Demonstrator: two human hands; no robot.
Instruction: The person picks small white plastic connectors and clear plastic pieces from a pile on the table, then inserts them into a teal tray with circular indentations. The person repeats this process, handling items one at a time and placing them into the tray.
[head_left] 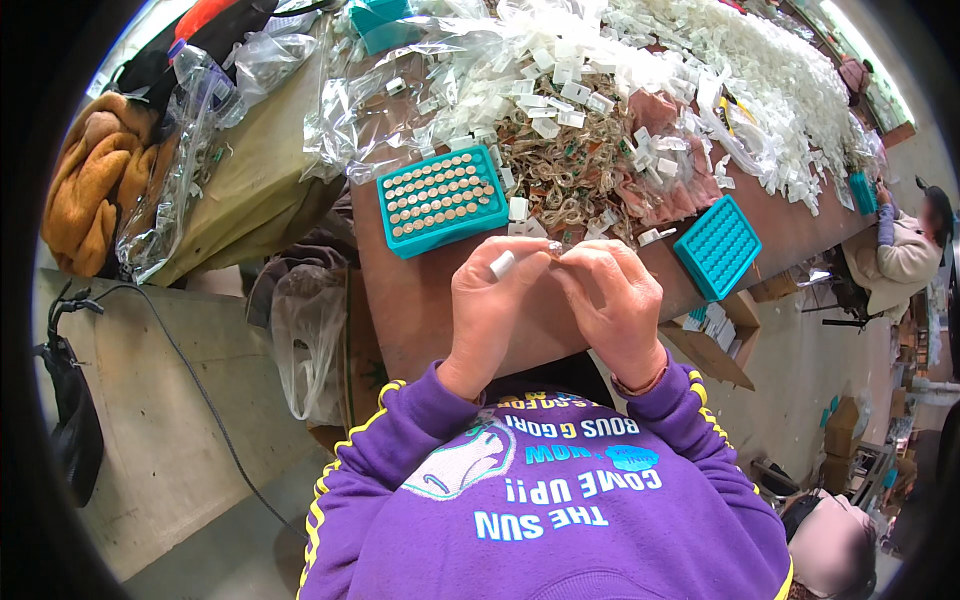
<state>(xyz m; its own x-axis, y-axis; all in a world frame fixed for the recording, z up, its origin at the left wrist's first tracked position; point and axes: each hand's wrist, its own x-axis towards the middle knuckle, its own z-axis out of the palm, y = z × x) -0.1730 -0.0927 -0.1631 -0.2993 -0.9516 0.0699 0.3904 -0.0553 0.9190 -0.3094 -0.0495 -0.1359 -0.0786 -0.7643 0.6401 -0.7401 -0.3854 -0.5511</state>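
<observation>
My left hand (484, 310) and my right hand (615, 305) meet over the near edge of the brown table, both closed in a pinch. Between their fingertips is a small shiny piece (555, 248), too small to name. A small white plastic piece (502, 264) is also tucked against the fingers of my left hand. Just beyond that hand stands a teal tray (450, 234) with rows of small round, pale discs. Another teal tray (718, 247), with rows of slots and no discs visible, lies tilted to the right of my right hand.
Behind the hands lies a tangled heap of brownish strands (560, 170) beside a pink cloth (665, 185). Clear and white plastic pieces (740, 70) pile across the far table. A cardboard box (712, 335) stands below the right edge. Another person (905, 245) sits at far right.
</observation>
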